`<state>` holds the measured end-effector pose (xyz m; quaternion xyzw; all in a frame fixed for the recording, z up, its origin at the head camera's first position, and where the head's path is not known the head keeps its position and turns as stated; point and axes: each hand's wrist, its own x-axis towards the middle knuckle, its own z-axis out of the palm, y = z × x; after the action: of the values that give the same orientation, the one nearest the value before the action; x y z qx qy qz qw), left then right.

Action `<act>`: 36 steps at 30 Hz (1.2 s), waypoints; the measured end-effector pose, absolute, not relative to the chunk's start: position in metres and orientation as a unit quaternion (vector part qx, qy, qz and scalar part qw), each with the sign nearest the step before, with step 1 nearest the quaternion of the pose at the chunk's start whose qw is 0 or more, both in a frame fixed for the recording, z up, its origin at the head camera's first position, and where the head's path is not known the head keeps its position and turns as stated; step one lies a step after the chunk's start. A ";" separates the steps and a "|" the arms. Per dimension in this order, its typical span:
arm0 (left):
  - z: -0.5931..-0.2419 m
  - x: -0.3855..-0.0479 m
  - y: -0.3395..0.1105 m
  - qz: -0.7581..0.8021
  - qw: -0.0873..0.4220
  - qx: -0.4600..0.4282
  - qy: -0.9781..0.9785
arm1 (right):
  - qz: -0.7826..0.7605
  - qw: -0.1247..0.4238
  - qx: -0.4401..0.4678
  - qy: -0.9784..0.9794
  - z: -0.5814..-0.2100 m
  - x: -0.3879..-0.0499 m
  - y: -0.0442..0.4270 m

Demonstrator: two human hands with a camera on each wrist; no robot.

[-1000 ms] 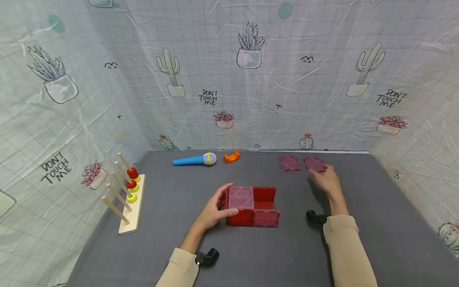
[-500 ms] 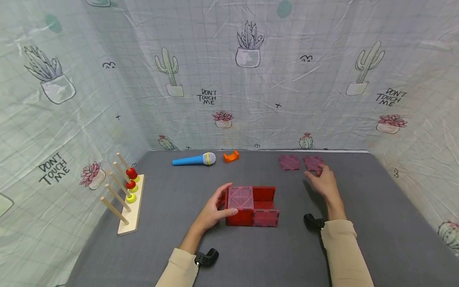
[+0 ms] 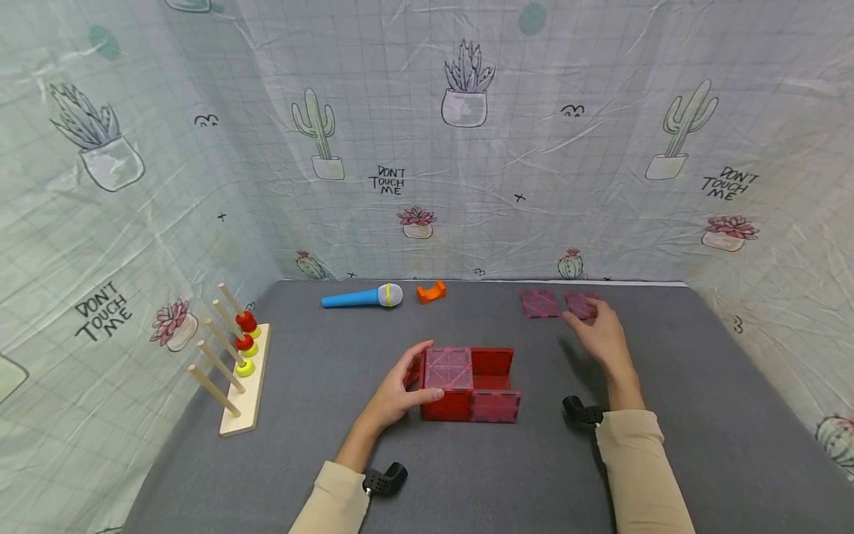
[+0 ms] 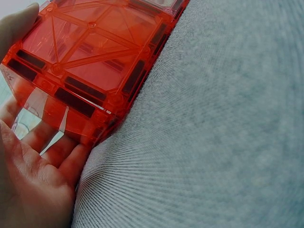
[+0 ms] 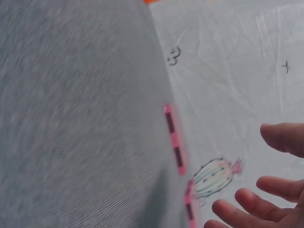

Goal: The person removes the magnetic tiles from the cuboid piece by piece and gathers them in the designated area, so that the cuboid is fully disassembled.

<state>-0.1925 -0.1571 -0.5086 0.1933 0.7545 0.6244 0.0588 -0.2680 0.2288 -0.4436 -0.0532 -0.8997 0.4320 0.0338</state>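
A box-like structure of red translucent magnetic tiles [image 3: 496, 406] stands mid-table in the head view. Its left half has a tile on top, while its right half is uncovered above. My left hand [image 3: 395, 397] grips the left end, thumb along the front and fingers at the far side; the left wrist view shows the fingers [image 4: 59, 149] through and below the clear red wall. Further back on the right lie two flat magnetic tiles, a left one [image 3: 539, 303] and a right one [image 3: 579, 302]. My right hand [image 3: 603, 337] hovers at the right tile with fingers spread, holding nothing.
At the left stands a wooden peg board [image 3: 247, 400] with red and yellow beads on some pegs. A blue toy microphone [image 3: 353, 298] and an orange curved piece [image 3: 431, 291] lie along the back. Patterned curtain [image 3: 467, 185] surrounds the grey table [image 3: 467, 475].
My right hand has drawn slightly left from the right tile, and its fingers have spread. The left hand and the tile structure stay where they were.
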 end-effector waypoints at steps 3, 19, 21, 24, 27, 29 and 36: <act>-0.509 -0.193 -0.157 0.625 0.058 0.194 0.754 | 0.427 0.050 -0.040 -0.902 -0.439 -0.267 0.225; -0.508 -0.195 -0.157 0.631 0.052 0.211 0.745 | 0.425 0.085 0.046 -0.900 -0.411 -0.255 0.203; -0.508 -0.194 -0.157 0.630 0.055 0.208 0.746 | 0.423 0.085 0.059 -0.900 -0.408 -0.253 0.201; -0.508 -0.194 -0.157 0.628 0.055 0.207 0.748 | 0.422 0.084 0.075 -0.899 -0.405 -0.252 0.198; -0.508 -0.194 -0.157 0.629 0.055 0.205 0.748 | 0.426 0.083 0.088 -0.896 -0.402 -0.249 0.195; -0.508 -0.194 -0.158 0.628 0.055 0.205 0.748 | 0.430 0.082 0.094 -0.894 -0.400 -0.248 0.193; -0.509 -0.194 -0.158 0.625 0.058 0.201 0.752 | 0.439 0.077 0.109 -0.889 -0.397 -0.245 0.187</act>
<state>-0.1940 -0.1578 -0.5092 0.2010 0.7517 0.6255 0.0581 -0.2446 0.1873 -0.3969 0.1087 -0.8887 0.4386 0.0773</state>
